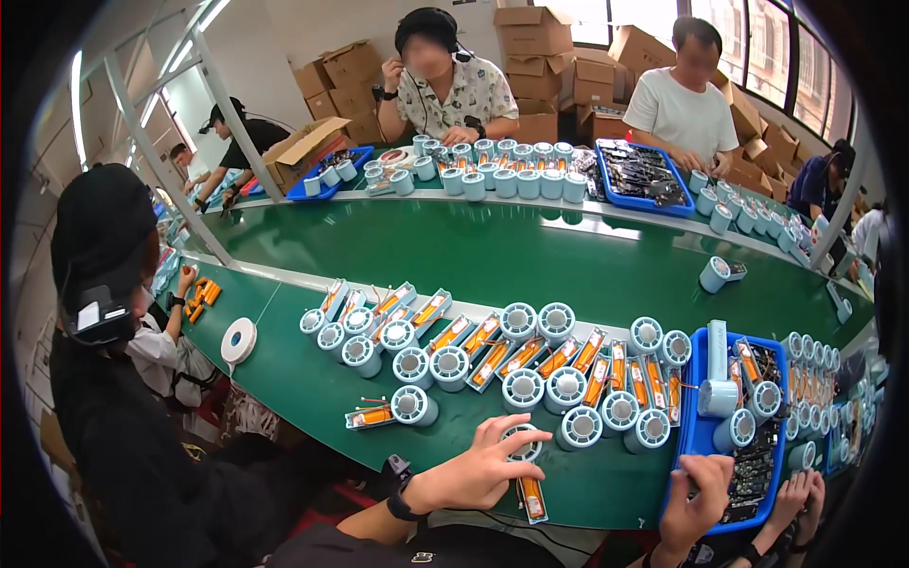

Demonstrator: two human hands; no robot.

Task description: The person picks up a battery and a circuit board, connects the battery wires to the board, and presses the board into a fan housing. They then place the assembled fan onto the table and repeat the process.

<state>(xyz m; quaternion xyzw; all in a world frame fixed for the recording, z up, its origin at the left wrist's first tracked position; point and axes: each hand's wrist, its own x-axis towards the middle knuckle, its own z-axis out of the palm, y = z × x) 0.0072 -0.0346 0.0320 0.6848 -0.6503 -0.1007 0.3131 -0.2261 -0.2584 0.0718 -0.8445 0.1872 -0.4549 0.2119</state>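
Note:
My left hand has its thumb and fingers around the round head of a light-blue handheld fan body. The fan's slotted grille faces up, and its uncovered handle, with an orange battery inside, points toward me. My right hand is raised beside the near left corner of a blue tray, fingers curled in; anything between them is too small to make out. Dark circuit boards fill the tray, with several fan bodies lying on top. More open fan bodies stand in rows beyond my hands.
A white tape roll and orange batteries are at left, near a person in black. A co-worker's hands are at my right. Across the green conveyor belt, people sit behind more fan bodies and another blue tray.

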